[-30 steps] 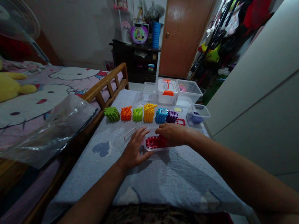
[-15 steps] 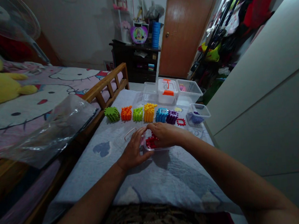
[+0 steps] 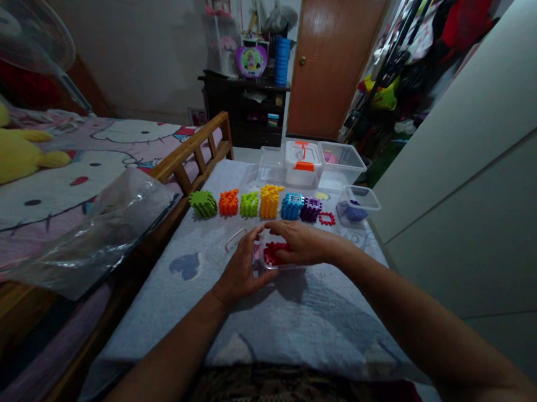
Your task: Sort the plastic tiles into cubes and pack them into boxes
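Note:
A small clear plastic box (image 3: 268,264) holding red toy pieces (image 3: 276,251) lies on the grey quilt (image 3: 282,324) in front of me. My left hand (image 3: 240,270) rests against the box's left side, fingers curled around it. My right hand (image 3: 302,243) lies over the top of the box, fingers bent down onto the red pieces; what they grip is hidden. Behind the hands runs a row of toy block stacks: green (image 3: 203,203), orange (image 3: 228,202), lime (image 3: 249,204), yellow (image 3: 269,201), blue (image 3: 291,206) and purple (image 3: 309,209), with a single red piece (image 3: 327,218) at its right end.
Clear lidded containers (image 3: 303,163) stand at the quilt's far end, and a small tub (image 3: 358,202) sits at the right. A clear lid (image 3: 234,239) lies left of my hands. A wooden bed rail (image 3: 186,159) and crumpled plastic bag (image 3: 99,233) are at the left; a white wall (image 3: 470,166) is at the right.
My right hand slid left from the box's right edge to lie over its top and the red pieces. The left hand stayed at the box's left side.

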`<act>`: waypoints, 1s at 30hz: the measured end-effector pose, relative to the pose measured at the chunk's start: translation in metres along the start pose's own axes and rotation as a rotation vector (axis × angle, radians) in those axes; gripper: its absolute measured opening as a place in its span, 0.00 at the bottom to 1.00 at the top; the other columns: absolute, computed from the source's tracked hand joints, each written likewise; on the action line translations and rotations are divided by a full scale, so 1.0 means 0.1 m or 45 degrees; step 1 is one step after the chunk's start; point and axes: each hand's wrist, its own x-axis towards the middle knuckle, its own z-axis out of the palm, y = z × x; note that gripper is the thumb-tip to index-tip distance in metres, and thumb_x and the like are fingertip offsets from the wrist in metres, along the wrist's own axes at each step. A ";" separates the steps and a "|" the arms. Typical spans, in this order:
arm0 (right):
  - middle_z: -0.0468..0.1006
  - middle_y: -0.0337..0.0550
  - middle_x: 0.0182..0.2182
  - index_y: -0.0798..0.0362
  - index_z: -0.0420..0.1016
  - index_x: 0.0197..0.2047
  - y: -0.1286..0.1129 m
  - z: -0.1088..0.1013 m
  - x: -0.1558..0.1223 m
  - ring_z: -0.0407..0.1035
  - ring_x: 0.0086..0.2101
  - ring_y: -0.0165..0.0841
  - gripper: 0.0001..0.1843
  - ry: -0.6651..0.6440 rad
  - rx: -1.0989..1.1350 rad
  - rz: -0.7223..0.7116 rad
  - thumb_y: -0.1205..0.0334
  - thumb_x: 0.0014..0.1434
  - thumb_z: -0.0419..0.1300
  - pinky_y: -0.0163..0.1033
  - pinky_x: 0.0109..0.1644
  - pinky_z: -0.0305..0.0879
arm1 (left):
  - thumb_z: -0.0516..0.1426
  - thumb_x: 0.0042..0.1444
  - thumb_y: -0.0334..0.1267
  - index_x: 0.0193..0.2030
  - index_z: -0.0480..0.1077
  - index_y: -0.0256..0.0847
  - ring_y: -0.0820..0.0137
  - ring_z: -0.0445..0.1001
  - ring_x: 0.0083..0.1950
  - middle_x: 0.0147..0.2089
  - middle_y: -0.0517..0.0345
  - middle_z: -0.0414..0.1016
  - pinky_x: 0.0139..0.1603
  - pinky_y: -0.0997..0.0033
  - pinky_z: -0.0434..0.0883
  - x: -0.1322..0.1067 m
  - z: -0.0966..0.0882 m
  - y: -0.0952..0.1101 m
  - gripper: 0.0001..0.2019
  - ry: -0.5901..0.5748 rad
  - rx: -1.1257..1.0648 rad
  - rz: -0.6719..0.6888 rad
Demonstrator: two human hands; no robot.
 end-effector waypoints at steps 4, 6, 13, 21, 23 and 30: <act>0.79 0.50 0.47 0.55 0.68 0.58 0.26 -0.21 -0.24 0.73 0.45 0.37 0.22 0.258 -0.031 0.237 0.71 0.60 0.55 0.45 0.51 0.68 | 0.61 0.57 0.50 0.70 0.51 0.44 0.48 0.56 0.71 0.70 0.40 0.56 0.70 0.39 0.55 0.01 -0.02 0.02 0.38 -0.040 0.068 0.022; 0.80 0.50 0.43 0.56 0.70 0.55 0.45 -0.26 -0.38 0.74 0.43 0.37 0.19 0.377 -0.123 0.491 0.72 0.62 0.52 0.42 0.48 0.67 | 0.61 0.57 0.49 0.65 0.60 0.44 0.48 0.57 0.70 0.70 0.41 0.55 0.69 0.39 0.57 0.01 -0.03 0.03 0.31 -0.068 0.081 0.011; 0.77 0.57 0.51 0.59 0.71 0.54 0.99 0.11 -0.63 0.71 0.51 0.40 0.24 0.207 -0.377 0.914 0.80 0.57 0.49 0.38 0.51 0.62 | 0.62 0.55 0.45 0.54 0.70 0.43 0.50 0.60 0.67 0.71 0.44 0.53 0.66 0.42 0.62 0.02 -0.03 0.06 0.20 -0.075 0.096 -0.004; 0.73 0.58 0.54 0.58 0.66 0.55 1.28 0.30 -0.52 0.70 0.50 0.40 0.18 0.141 -0.388 1.056 0.73 0.62 0.49 0.37 0.50 0.62 | 0.62 0.56 0.45 0.56 0.68 0.43 0.50 0.60 0.68 0.71 0.43 0.53 0.67 0.43 0.61 0.02 -0.04 0.05 0.22 -0.083 0.096 0.007; 0.74 0.57 0.53 0.58 0.66 0.54 1.32 0.29 -0.51 0.70 0.50 0.40 0.16 0.125 -0.387 1.064 0.71 0.63 0.51 0.37 0.49 0.62 | 0.62 0.55 0.45 0.56 0.68 0.43 0.50 0.60 0.68 0.71 0.43 0.53 0.67 0.44 0.62 0.02 -0.04 0.04 0.22 -0.080 0.084 0.010; 0.72 0.56 0.52 0.57 0.68 0.54 1.20 0.22 -0.61 0.71 0.47 0.41 0.20 0.048 -0.452 1.062 0.67 0.57 0.59 0.39 0.46 0.62 | 0.63 0.54 0.45 0.59 0.64 0.44 0.50 0.58 0.70 0.70 0.43 0.56 0.69 0.42 0.59 0.02 -0.04 0.02 0.26 -0.053 0.007 -0.007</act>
